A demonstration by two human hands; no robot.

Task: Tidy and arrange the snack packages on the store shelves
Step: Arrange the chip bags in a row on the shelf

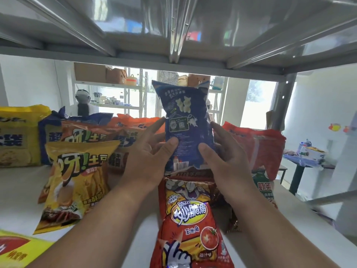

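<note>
Both hands are holding a dark blue crinkly snack bag (185, 124) upright above the white shelf (17, 194): left hand (148, 151) gripping its left edge, right hand (224, 153) its right, behind a red-orange corn-snack bag (190, 219).

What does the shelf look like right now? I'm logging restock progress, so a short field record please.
held item: dark blue snack bag, upright, back side facing the camera
left hand: grips the bag's left edge
right hand: grips its right edge
below it: red corn-snack bag
left of it: yellow potato-stick bag
surface: white shelf
</note>
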